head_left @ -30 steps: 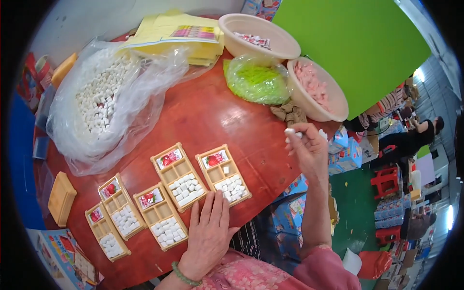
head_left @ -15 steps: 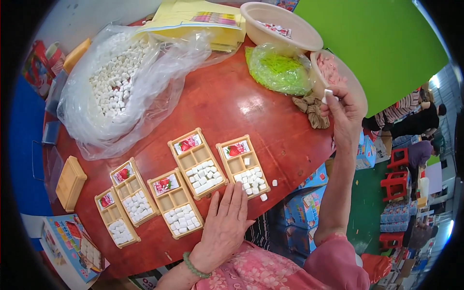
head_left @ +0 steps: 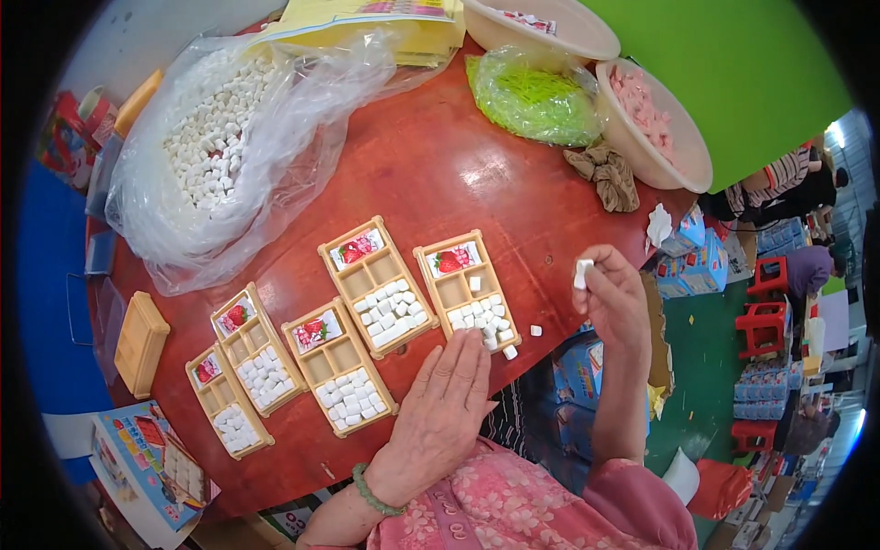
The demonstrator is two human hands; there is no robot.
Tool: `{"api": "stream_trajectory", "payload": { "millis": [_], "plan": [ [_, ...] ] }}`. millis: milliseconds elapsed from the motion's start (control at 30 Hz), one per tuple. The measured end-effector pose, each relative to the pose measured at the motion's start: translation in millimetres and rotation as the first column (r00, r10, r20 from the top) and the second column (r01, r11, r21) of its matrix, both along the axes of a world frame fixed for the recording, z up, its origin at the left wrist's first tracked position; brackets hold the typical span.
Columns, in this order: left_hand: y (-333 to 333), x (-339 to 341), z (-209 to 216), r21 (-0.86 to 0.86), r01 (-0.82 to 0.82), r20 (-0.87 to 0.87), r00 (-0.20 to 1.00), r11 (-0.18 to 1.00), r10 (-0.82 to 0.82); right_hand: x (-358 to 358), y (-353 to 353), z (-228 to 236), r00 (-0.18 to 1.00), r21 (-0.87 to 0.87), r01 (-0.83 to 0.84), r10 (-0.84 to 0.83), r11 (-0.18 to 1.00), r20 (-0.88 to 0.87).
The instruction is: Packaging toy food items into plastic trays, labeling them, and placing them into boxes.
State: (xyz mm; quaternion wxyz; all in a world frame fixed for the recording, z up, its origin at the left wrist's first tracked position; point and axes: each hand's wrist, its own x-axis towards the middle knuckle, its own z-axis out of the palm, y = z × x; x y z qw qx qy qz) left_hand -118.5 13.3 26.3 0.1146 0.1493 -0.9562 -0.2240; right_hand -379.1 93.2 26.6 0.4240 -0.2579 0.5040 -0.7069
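I have the right hand (head_left: 619, 291) with its fingers pinched on one white piece (head_left: 582, 272), to the right of the rightmost tray (head_left: 450, 292) by the edge of the tabletop (head_left: 431, 174); the left hand (head_left: 440, 390) lies flat at that tray's near end, fingers straight, close together and gripping nothing. I judge the piece light and probably soft: take it by opposite sides between thumb and fingertip, with slight pressure to avoid denting. I rate the tray light but stiff; hold its raised rim, clear of the pile (head_left: 481, 313) inside.
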Motion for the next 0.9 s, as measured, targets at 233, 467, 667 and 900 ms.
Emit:
{"api": "stream_trajectory", "payload": {
  "millis": [233, 467, 667, 900],
  "plan": [
    [9.4, -26.0, -7.6, -0.160, 0.002, -0.141, 0.990, 0.987, -0.025, 32.3, 22.9, 6.4, 0.727, 0.401, -0.017, 0.287, 0.916, -0.624],
    [16.0, -43.7, -22.8, -0.206, -0.063, -0.260, 0.966, 0.977, 0.007, 51.5, 22.8, 6.5, 0.548, 0.433, 0.078, 0.324, 0.898, -0.771],
    [10.0, -31.2, -18.8, -0.203, -0.057, -0.308, 0.951, 0.978, -0.008, 58.5, 17.8, 2.0, 0.336, 0.402, 0.107, 0.347, 0.909, -0.875],
    [4.1, -8.1, -12.5, 0.060, -0.154, -0.384, 0.908, 0.986, 0.165, 42.7, 31.7, -2.1, 0.945, 0.409, -0.158, 0.258, 0.899, -0.202]
  ]
}}
